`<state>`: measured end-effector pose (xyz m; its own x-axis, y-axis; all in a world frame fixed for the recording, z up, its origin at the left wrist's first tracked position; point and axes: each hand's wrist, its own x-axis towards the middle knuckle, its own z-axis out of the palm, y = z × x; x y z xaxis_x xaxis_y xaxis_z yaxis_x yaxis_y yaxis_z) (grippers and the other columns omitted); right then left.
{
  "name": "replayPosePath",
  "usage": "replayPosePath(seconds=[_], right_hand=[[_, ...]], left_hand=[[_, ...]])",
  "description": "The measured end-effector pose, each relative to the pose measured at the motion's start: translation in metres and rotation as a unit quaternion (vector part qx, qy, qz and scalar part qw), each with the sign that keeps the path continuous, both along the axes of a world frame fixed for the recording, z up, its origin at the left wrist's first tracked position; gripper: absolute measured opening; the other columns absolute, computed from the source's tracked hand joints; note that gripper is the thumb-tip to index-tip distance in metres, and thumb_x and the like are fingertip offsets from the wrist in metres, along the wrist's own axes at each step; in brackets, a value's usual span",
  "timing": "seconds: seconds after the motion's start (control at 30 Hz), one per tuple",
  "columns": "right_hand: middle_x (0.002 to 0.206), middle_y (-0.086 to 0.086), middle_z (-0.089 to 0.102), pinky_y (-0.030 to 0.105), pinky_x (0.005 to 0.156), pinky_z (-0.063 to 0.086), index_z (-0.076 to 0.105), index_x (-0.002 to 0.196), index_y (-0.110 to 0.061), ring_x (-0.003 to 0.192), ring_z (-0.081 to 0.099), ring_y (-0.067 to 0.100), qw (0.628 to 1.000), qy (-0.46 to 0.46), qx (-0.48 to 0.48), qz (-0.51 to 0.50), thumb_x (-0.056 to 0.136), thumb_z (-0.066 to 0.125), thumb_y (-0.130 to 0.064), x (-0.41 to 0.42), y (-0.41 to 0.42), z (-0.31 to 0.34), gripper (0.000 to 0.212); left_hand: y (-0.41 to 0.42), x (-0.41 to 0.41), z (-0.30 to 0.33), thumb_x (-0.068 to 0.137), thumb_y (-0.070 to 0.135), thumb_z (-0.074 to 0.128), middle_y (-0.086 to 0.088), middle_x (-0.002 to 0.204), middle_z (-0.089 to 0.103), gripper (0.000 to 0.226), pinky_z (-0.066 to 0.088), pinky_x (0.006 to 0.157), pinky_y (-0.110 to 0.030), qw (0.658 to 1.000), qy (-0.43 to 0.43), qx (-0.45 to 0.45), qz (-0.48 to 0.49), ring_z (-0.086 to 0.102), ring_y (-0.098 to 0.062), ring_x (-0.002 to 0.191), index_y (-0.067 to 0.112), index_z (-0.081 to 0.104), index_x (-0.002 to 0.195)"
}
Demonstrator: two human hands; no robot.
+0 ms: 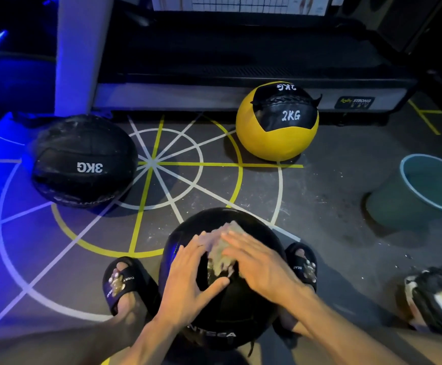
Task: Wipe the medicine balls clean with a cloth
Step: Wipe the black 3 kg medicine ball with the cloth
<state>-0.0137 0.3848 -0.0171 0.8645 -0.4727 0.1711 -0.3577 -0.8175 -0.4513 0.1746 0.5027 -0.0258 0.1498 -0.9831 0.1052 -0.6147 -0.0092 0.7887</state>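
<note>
A black medicine ball (230,299) is held between two slippered feet. On its top, a cloth (222,252) is pressed by the flat, spread right hand (260,262); the spread left hand (188,275) rests beside the cloth.

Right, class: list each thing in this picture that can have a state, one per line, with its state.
Black medicine ball: between the feet, under both hands.
Cloth: crumpled, on that ball.
Left hand: fingers spread, on the ball.
Right hand: flat, pressing the cloth.
3KG ball: on the floor, dusty.
2KG ball: on the floor.
Bucket: upright.
</note>
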Motion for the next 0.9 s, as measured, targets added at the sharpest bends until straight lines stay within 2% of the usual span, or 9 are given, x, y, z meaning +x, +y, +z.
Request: replayPosePath(seconds=[0.13,0.23,0.33,0.43,0.53,0.63,0.7,0.8,0.9], right_hand=[[0.121,0.005,0.072,0.029,0.094,0.052,0.067,0.125,-0.024,0.105,0.068,0.022,0.932,0.012,0.199,-0.302,0.094,0.045,0.000,-0.018,-0.055,-0.002,0.045],[0.105,-0.002,0.076,0.016,0.066,0.052,0.071,0.112,-0.031,0.076,0.066,0.002,0.836,-0.022,0.284,-0.469,0.101,0.045,-0.004,-0.028,-0.074,0.015,0.038],[0.099,-0.015,0.071,0.010,0.062,0.046,0.065,0.122,-0.041,0.073,0.064,-0.008,0.884,-0.132,0.246,-0.374,0.103,0.050,-0.010,-0.005,-0.049,0.046,0.039],[0.137,-0.005,0.064,0.020,0.106,0.044,0.060,0.137,-0.035,0.125,0.057,-0.002,0.980,-0.061,0.146,-0.118,0.097,0.054,-0.004,0.009,-0.011,0.040,0.051],[0.155,-0.004,0.045,0.026,0.123,0.024,0.056,0.144,-0.020,0.147,0.036,0.009,0.998,-0.012,0.061,-0.029,0.092,0.056,0.005,-0.007,-0.024,0.005,0.058],[0.117,0.003,0.072,0.031,0.093,0.052,0.070,0.121,-0.026,0.100,0.070,0.010,0.970,0.029,0.130,-0.205,0.094,0.050,0.004,-0.013,-0.055,0.010,0.045],[0.084,0.000,0.069,0.024,0.060,0.048,0.069,0.109,-0.028,0.058,0.060,0.002,0.941,0.078,0.195,-0.265,0.098,0.043,0.003,-0.018,-0.071,0.016,0.042],[0.083,-0.005,0.067,0.016,0.053,0.041,0.070,0.118,-0.024,0.060,0.057,0.003,0.934,0.045,0.192,-0.297,0.099,0.046,-0.001,-0.016,-0.075,0.044,0.038],[0.076,-0.005,0.067,0.017,0.054,0.043,0.072,0.098,-0.033,0.060,0.059,0.003,0.945,0.025,0.253,-0.204,0.098,0.052,-0.004,-0.018,-0.067,0.078,0.035]], left_hand=[[0.005,-0.002,-0.011,0.088,0.067,0.069,0.020,0.167,0.023,0.087,0.020,0.127,-0.052,1.000,-0.020,0.012,0.018,0.019,-0.007,0.156,0.028,0.036,0.158],[0.009,-0.004,-0.011,0.091,0.064,0.067,0.021,0.167,0.023,0.082,0.016,0.127,-0.047,1.000,-0.027,0.001,0.006,0.019,-0.006,0.156,0.029,0.036,0.158],[0.004,0.000,-0.008,0.095,0.054,0.065,0.023,0.165,0.026,0.069,0.020,0.127,-0.049,1.000,-0.021,0.002,0.006,0.019,-0.003,0.155,0.033,0.040,0.156],[0.003,0.003,-0.010,0.095,0.062,0.061,0.027,0.162,0.031,0.061,0.023,0.124,-0.054,0.998,-0.066,0.009,0.002,0.018,-0.005,0.155,0.041,0.047,0.150],[0.008,0.000,-0.011,0.093,0.064,0.063,0.029,0.159,0.033,0.059,0.021,0.124,-0.055,0.998,-0.060,0.008,0.004,0.017,-0.007,0.155,0.045,0.050,0.146],[0.011,-0.004,-0.007,0.093,0.065,0.062,0.030,0.162,0.027,0.062,0.018,0.125,-0.050,0.998,-0.058,0.007,-0.004,0.015,-0.006,0.156,0.047,0.045,0.150],[0.015,-0.006,-0.006,0.094,0.066,0.062,0.029,0.163,0.027,0.063,0.018,0.125,-0.050,0.998,-0.062,0.007,-0.010,0.015,-0.007,0.156,0.046,0.044,0.151],[0.017,-0.008,-0.007,0.094,0.065,0.062,0.029,0.163,0.026,0.063,0.019,0.125,-0.052,0.998,-0.061,0.006,-0.005,0.015,-0.007,0.156,0.046,0.043,0.151],[0.015,-0.008,-0.008,0.094,0.063,0.063,0.029,0.163,0.026,0.063,0.020,0.124,-0.052,0.998,-0.068,0.003,-0.002,0.016,-0.007,0.156,0.046,0.044,0.151]])
